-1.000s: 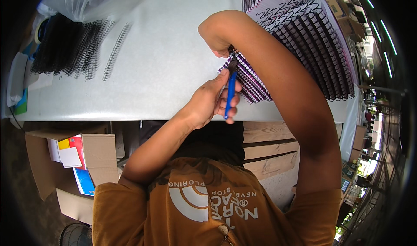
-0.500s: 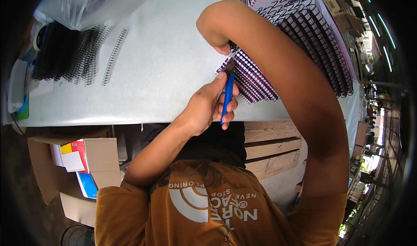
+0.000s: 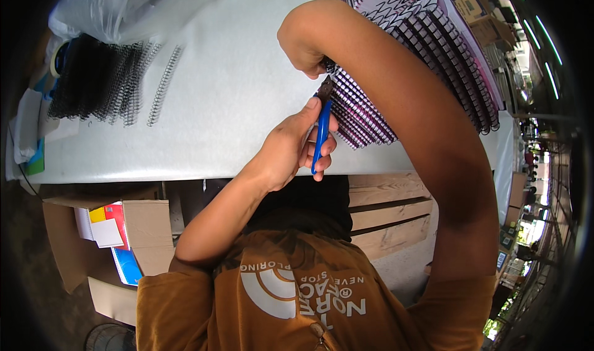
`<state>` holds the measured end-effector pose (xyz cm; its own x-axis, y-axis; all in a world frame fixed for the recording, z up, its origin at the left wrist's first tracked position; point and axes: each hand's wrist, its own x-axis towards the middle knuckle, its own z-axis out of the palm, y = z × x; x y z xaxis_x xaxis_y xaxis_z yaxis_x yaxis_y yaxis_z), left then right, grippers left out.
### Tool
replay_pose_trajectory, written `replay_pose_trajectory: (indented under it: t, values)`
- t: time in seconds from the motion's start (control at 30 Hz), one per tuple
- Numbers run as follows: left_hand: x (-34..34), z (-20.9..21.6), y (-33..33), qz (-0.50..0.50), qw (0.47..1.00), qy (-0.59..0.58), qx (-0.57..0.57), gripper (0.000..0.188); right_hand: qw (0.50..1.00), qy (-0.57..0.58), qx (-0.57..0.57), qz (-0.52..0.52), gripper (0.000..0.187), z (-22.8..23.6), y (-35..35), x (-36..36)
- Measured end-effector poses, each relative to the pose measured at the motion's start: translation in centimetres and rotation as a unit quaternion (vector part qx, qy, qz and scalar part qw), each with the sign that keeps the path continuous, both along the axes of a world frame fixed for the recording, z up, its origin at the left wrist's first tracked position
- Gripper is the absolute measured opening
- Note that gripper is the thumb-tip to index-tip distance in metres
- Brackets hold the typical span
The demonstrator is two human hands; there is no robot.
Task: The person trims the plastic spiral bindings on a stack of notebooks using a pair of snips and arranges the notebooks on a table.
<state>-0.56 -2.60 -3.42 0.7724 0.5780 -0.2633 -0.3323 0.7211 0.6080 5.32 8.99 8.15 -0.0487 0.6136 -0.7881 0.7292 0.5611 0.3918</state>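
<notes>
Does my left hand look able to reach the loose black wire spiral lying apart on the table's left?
Likely yes: only grey-white tabletop separates your left hand from that black wire spiral, though the blue-handled metal cutters you're gripping might need setting down.

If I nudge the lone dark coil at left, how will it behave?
The coil is probably light for its size: thin strand, mostly air. It may roll sideways, being round and lying free on the flat tabletop. Lifted by one end, it could flex, given its slender, open turns.
</notes>
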Motion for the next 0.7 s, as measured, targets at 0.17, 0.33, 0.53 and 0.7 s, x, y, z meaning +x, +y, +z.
replay_pose_trajectory:
  t: [0.17, 0.33, 0.53, 0.7]
  values:
    - [0.7, 1.4, -0.1, 0.008, 0.999, 0.017, -0.028, 0.055, 0.998, -0.054, 0.022, 0.011, 0.025, 0.3, -0.9, -0.5]
    - [0.7, -0.4, 1.2, -0.057, 0.964, -0.255, -0.051, 0.057, 0.999, -0.019, -0.01, 0.027, 0.026, 0.4, 0.1, 0.3]
    - [0.5, 1.9, -0.3, 0.016, 1.0, 0.013, -0.002, 0.054, 0.999, 0.014, -0.031, 0.043, 0.027, -0.2, 1.3, 1.2]
    - [1.2, 2.0, 0.3, 0.04, 0.998, -0.022, -0.034, 0.052, 0.999, 0.015, -0.026, 0.024, 0.027, 0.3, 1.0, 0.8]
